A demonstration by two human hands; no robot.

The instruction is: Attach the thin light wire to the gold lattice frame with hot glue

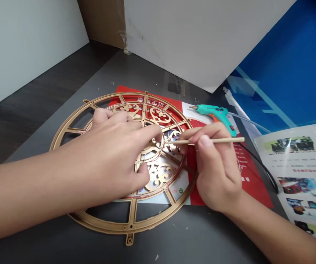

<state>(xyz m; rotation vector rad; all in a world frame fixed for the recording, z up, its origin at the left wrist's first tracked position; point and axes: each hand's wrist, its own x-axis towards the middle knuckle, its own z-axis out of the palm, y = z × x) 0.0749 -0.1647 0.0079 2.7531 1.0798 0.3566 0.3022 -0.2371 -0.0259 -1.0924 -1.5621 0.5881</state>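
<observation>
A round gold openwork frame with spokes and scroll ornaments lies flat on the dark table. My left hand rests on its middle, fingers spread and pressing down near the hub. My right hand pinches a thin wooden stick, held like a pen, its tip pointing left at the frame's centre beside my left fingertips. The hub itself is mostly hidden under my fingers.
A red and white printed sheet lies under the frame. A teal glue gun with a black cord lies behind my right hand. A photo leaflet sits at right, white boards and a blue panel stand behind.
</observation>
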